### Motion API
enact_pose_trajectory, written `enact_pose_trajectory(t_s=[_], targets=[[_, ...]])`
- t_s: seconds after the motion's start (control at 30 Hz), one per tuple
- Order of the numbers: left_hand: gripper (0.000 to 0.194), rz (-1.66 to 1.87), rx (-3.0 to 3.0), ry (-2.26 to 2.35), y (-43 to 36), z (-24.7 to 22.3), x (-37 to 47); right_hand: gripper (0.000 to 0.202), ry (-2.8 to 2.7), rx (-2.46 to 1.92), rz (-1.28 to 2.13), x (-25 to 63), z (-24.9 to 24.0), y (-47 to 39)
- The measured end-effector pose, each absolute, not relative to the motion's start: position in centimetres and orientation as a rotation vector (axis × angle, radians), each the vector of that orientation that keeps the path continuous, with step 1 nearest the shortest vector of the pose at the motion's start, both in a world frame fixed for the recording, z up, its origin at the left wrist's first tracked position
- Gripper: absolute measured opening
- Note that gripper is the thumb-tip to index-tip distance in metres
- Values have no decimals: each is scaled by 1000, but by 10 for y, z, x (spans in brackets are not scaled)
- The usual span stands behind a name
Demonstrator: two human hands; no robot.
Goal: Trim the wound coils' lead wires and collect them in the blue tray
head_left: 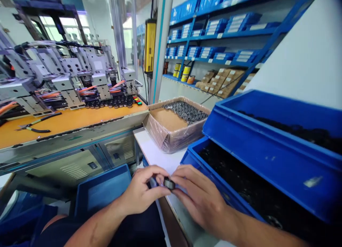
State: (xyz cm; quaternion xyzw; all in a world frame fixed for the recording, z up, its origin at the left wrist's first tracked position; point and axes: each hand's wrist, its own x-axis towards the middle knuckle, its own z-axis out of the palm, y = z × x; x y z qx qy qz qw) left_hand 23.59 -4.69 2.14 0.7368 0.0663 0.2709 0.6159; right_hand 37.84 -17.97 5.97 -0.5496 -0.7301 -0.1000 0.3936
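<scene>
Left Hand and Right Hand Pinch Dark Ring

An upper blue bin and lower blue bin hold black parts; the plastic-wrapped carton beside them holds dark metallic pieces. Both hands, narrowly closed, grasp the ring before the carton, its round face tilted upward, its width running between them.

Between our left hand and right hand sits a part, our clock's centre. At twelve, we have a carton on the side worktop, with parts inside. Toward two, an upper bin sits above a lower bin at three. A tray lies at nine. At ten, pliers lie on the long worktop, before the machine. Beyond the carton, at one, shelves carry boxes.
</scene>
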Motion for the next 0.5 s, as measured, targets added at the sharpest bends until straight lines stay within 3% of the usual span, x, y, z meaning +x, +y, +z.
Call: enact_pose_trajectory(t_s=[0.2,0.33,0.5], targets=[[23,682,1826,192,-50,37,240,20,-1929,-1346,-364,392,53,-177],[16,831,1789,243,-52,41,244,30,-2033,-1472,-463,403,47,-180],[12,957,1893,415,22,50,248,32,-2032,-1658,-695,422,53,-188]])
